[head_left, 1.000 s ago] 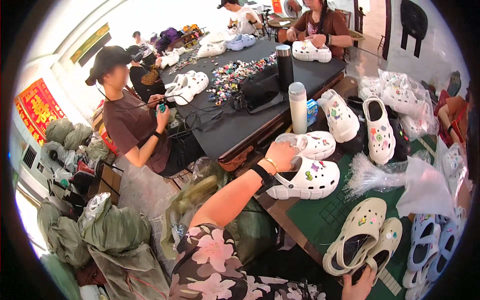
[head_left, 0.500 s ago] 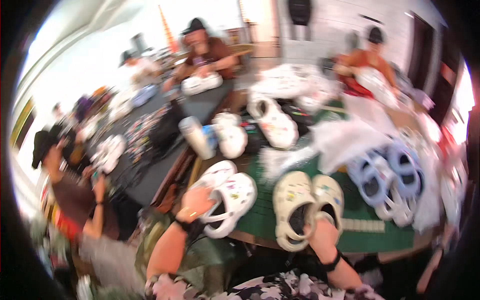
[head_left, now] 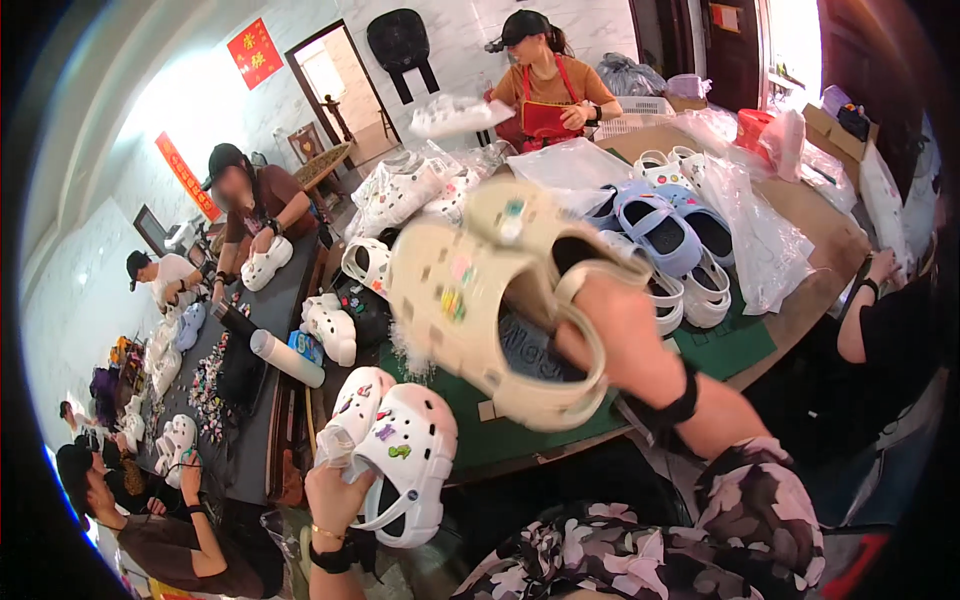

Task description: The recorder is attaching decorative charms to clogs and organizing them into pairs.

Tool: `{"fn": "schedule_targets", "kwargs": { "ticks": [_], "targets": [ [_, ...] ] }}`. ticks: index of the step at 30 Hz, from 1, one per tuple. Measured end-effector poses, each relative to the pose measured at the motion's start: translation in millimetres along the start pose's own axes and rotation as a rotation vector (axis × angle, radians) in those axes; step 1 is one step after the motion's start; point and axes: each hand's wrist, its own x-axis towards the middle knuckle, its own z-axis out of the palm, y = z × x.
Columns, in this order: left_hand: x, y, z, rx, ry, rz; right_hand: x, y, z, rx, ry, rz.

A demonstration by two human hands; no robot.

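Observation:
My right hand (head_left: 628, 335) is closed on a pair of beige clogs (head_left: 435, 305), its fingers inside by the heel straps. The beige pair is lifted above the green mat (head_left: 735, 348), toes to the upper left, with small charms on the uppers. Lower and to the left, my left hand (head_left: 335, 500) grips a pair of white clogs (head_left: 418, 435) at the heel end. Colourful charms dot these white uppers. Something translucent shows beside the left fingers; I cannot make out what it is. My fingertips inside both pairs are partly hidden.
Blue clogs (head_left: 655, 228) and white clogs (head_left: 708, 290) lie at the right, beside a plastic bag (head_left: 765, 255). White clogs in plastic (head_left: 400, 190) are heaped behind. A pale bottle (head_left: 287, 358) lies left. Co-workers handle clogs along the dark table (head_left: 262, 400); another person (head_left: 550, 85) stands at the back.
My right hand has raised the beige clogs toward the camera and tilted them left. The white clogs in my left hand have shifted lower and left in view. The view itself has turned right.

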Motion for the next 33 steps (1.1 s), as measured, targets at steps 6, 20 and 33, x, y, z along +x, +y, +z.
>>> {"fn": "schedule_targets", "kwargs": {
  "ticks": [6, 20, 33],
  "targets": [
    [21.5, 66.0, 27.0, -0.011, 0.057, 0.072, 79.0, 97.6, -54.1, -0.216, 0.097, 0.092],
    [35.7, 94.2, 144.6, 0.264, -0.199, 0.206, 51.1, 254.9, -73.3, -0.385, -0.178, 0.655],
    [25.0, 62.4, 123.7, -0.149, 0.094, 0.126, 65.5, 101.5, -14.4, -0.198, 0.023, 0.044]
  ]
}}
